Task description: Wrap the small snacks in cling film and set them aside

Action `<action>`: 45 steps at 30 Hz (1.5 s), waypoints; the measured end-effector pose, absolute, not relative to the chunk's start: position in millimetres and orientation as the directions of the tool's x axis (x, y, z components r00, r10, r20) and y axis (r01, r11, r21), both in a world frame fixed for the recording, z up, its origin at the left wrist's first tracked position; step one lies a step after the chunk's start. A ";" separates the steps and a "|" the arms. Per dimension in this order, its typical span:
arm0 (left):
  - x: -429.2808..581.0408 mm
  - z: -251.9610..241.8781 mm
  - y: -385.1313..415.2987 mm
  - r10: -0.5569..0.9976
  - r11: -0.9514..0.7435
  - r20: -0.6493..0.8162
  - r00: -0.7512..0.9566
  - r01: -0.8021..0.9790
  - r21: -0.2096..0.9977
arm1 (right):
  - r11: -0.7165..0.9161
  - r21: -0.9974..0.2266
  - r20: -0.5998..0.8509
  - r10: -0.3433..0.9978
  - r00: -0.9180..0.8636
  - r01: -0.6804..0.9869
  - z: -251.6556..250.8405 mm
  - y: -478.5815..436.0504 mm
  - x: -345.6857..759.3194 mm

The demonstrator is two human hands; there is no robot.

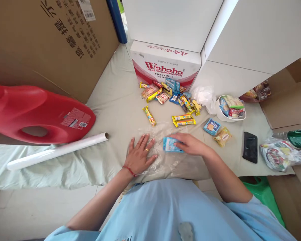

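My left hand (140,154) lies flat with its fingers spread on the edge of a clear plastic bag (170,165). My right hand (190,144) grips a small blue snack packet (168,144) over that bag. Just beyond, two yellow snack bars (184,123) lie side by side, and a single yellow bar (149,115) lies slanted past my left fingers. Farther back is a loose heap of mixed small snacks (162,98). To the right of my right hand are a square blue packet (212,127) and a yellow packet (222,136).
A white Wahaha carton (165,63) stands behind the heap. On the right are a white bowl (232,118) of snacks, a crumpled white bag (204,97), a black phone (250,147) and a filled plastic bag (277,155). A red jug (47,110) and white roll (57,151) lie left.
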State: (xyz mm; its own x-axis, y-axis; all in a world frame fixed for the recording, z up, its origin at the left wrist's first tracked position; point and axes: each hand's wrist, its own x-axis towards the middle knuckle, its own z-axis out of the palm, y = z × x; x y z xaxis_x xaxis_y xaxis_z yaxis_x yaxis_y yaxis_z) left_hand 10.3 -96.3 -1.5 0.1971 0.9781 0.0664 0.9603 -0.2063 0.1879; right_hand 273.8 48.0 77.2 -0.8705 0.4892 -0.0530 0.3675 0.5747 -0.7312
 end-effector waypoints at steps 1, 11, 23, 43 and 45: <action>10.8 -1.5 -96.4 0.979 -0.205 0.066 0.196 0.961 0.188 | 0.608 -0.719 -0.084 0.406 -0.910 0.337 73.7 46.5 259.4; 11.1 -0.2 -96.7 0.983 -0.186 0.042 0.181 0.951 0.248 | 0.725 -0.410 -0.099 0.568 -0.817 0.553 59.6 30.8 228.9; 12.1 4.0 -96.4 0.986 -0.165 0.013 0.169 0.943 0.289 | 0.795 -0.459 0.000 0.448 -0.894 0.398 36.5 8.2 243.4; 12.6 3.4 -95.5 0.988 -0.150 0.003 0.156 0.944 0.292 | 0.852 -0.427 -0.025 0.324 -0.946 0.303 41.3 23.5 225.6; 12.5 3.2 -95.8 0.988 -0.151 0.004 0.156 0.946 0.288 | 0.851 -0.423 -0.038 0.326 -0.944 0.311 40.9 26.9 225.4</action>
State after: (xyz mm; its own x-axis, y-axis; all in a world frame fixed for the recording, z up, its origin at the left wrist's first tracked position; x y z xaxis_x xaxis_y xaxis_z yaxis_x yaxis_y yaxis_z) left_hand 12.5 -95.8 3.2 0.1565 0.9877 0.0043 0.9457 -0.1511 0.2879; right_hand 225.4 26.9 40.9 -0.9445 0.3264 -0.0376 0.3110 0.8509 -0.4233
